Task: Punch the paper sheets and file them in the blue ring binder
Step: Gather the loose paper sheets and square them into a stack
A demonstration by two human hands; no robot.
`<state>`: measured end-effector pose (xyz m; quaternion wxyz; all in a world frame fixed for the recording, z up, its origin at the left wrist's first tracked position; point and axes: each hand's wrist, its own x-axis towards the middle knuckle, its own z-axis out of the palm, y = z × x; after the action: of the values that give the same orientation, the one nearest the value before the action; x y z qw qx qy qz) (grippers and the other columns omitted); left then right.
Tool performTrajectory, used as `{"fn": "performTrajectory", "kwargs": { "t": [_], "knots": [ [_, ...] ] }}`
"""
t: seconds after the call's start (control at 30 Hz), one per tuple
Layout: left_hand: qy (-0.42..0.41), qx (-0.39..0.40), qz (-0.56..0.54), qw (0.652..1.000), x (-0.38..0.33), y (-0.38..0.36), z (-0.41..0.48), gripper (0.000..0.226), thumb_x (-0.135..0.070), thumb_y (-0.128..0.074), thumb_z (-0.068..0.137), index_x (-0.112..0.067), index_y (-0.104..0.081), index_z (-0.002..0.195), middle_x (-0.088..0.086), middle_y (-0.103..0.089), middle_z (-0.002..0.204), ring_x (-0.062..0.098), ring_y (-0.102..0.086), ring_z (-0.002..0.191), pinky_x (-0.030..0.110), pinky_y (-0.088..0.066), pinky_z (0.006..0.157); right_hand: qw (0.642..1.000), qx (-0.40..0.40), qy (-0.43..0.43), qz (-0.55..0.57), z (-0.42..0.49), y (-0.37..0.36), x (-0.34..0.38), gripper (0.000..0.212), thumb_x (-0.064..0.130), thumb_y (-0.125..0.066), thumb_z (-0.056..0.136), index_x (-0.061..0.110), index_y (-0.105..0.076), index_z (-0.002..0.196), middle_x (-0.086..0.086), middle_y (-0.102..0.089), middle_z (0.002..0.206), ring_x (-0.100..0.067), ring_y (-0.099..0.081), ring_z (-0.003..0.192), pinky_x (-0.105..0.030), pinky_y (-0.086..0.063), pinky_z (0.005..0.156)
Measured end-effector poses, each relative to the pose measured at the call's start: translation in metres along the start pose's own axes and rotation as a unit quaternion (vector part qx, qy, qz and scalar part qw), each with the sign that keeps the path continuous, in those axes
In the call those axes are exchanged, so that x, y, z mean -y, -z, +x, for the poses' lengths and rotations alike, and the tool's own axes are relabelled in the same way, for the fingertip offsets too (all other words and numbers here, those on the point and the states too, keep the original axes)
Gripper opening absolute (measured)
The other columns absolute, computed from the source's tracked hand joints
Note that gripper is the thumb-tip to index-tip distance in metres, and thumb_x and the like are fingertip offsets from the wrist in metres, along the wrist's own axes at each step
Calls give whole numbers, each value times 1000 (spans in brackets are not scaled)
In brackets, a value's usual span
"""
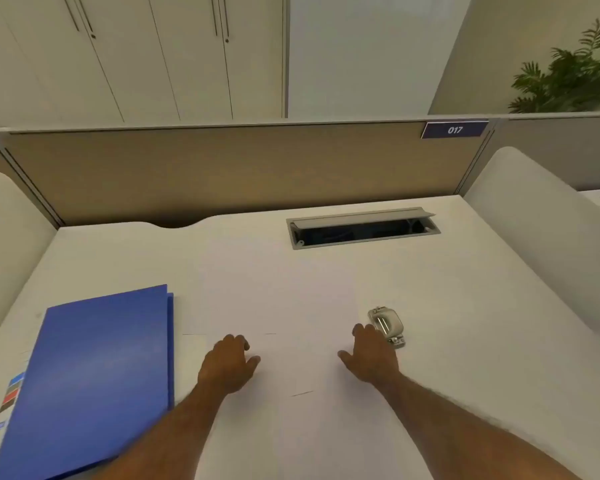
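Observation:
The blue ring binder [94,375] lies closed on the left of the white desk [465,341]. White paper sheets [278,306] lie in the middle of the desk, hard to tell from its surface. My left hand [227,365] rests palm down on their near left part, fingers loosely curled, holding nothing. My right hand [369,356] lies palm down at the sheets' right edge, its fingers spread. A small metal hole punch [387,325] sits just beyond the right hand's fingertips, partly hidden by them.
An open cable hatch [362,228] is set into the desk at the back. A beige partition [222,171] closes off the far edge, with white side dividers left and right. Coloured labels [11,396] lie beside the binder's left edge.

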<state>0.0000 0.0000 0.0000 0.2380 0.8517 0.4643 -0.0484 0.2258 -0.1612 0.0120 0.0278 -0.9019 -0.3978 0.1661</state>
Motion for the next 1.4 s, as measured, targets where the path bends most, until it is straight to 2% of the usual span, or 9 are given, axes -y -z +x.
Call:
{"fn": "performTrajectory", "kwargs": {
  "t": [0.13, 0.27, 0.4, 0.6, 0.87, 1.03, 1.2, 1.3, 1.4],
  "knots": [
    [10, -40, 24, 999, -14, -22, 3, 53, -54, -53, 86, -20, -49, 128, 2, -44, 131, 20, -45, 121, 33, -41, 96, 992, -1, -113, 57, 1, -12, -1, 73, 61, -58, 80, 8, -40, 127, -9, -45, 130, -26, -48, 123, -40, -46, 94],
    [-11, -49, 22, 998, -17, -36, 8, 68, -55, -52, 86, -20, -37, 142, 7, -21, 156, 25, -23, 143, 40, -24, 114, 989, -23, -137, 57, 7, -20, 0, 75, 62, -59, 79, 7, -40, 125, -9, -44, 130, -26, -46, 124, -40, -46, 95],
    [-23, -6, 56, 998, -12, -45, 11, 74, -57, -41, 90, -23, -16, 151, 1, 3, 162, 23, -2, 149, 42, -9, 120, 981, -57, -155, 101, 20, -21, 4, 77, 58, -65, 76, 5, -42, 127, -13, -46, 132, -29, -47, 125, -40, -43, 99],
    [-26, -23, 55, 998, -13, -53, 16, 76, -61, -39, 89, -24, -17, 151, -1, 1, 162, 23, -3, 149, 42, -11, 119, 962, -24, -229, 147, 43, -19, 18, 81, 54, -76, 68, 8, -45, 127, -13, -48, 134, -32, -45, 128, -43, -37, 104],
    [-24, -26, 53, 998, -10, -53, 15, 84, -67, -25, 78, -26, -19, 150, -2, 0, 162, 22, -3, 149, 42, -11, 119, 937, 19, -275, 212, 49, -24, 6, 84, 58, -80, 53, 14, -58, 122, -10, -57, 128, -30, -53, 121, -42, -44, 98],
    [-24, -25, 50, 998, -11, -52, 15, 84, -68, -26, 77, -26, -21, 150, -2, -3, 162, 22, -5, 149, 42, -12, 118, 924, -11, -266, 276, 43, -22, 8, 76, 43, -86, 59, 13, -52, 121, -10, -55, 127, -30, -53, 121, -43, -43, 98],
    [-25, -24, 53, 998, -10, -52, 15, 78, -66, -37, 84, -25, -22, 149, -2, -4, 162, 22, -6, 148, 42, -13, 118, 888, -17, -268, 374, 41, -25, -1, 94, 32, -90, 53, 11, -42, 131, -10, -57, 129, -30, -56, 119, -44, -44, 100],
    [-27, -28, 47, 998, -11, -51, 16, 75, -62, -43, 87, -25, -23, 149, -1, -5, 162, 22, -6, 148, 42, -13, 118, 881, -8, -250, 402, 38, -32, -16, 59, 24, -87, 53, 11, -63, 106, -7, -71, 106, -27, -67, 97, -41, -56, 86],
    [-29, -23, 51, 998, -11, -50, 16, 75, -62, -42, 88, -24, -21, 150, -1, -4, 162, 23, -6, 148, 43, -14, 119, 892, -1, -196, 407, 25, -32, -28, 23, 15, -79, 69, 8, -70, 88, -6, -72, 88, -26, -68, 85, -33, -55, 74]
  ]
}}
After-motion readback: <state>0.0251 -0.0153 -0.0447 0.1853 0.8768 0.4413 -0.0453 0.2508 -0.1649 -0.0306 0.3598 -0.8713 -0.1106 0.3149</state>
